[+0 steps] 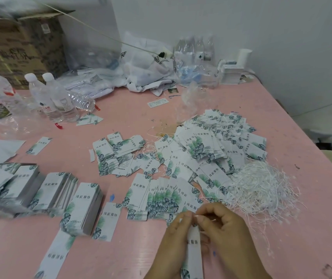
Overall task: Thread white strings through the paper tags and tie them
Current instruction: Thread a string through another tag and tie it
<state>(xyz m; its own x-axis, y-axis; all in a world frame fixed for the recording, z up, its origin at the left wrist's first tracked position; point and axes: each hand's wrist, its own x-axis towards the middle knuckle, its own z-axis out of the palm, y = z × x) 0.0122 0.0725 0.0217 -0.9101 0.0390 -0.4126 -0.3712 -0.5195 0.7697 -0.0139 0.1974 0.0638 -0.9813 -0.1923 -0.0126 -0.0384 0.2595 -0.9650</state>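
Observation:
My left hand (pixel 173 244) holds a white paper tag (pixel 194 250) with green leaf print upright near the table's front edge. My right hand (pixel 221 228) pinches a thin white string (pixel 211 220) at the tag's top end, fingertips meeting those of the left hand. A tangled heap of white strings (pixel 262 188) lies just right of my hands. A fanned row of tags (pixel 165 198) lies right behind my hands. A big pile of tags with strings on them (pixel 211 150) sits further back.
Neat stacks of tags (pixel 60 194) stand at the left on the pink table (pixel 120 258). Water bottles (pixel 54 97), plastic bags (pixel 141 65) and a cardboard box (pixel 20 47) line the back. The table edge runs diagonally at the right.

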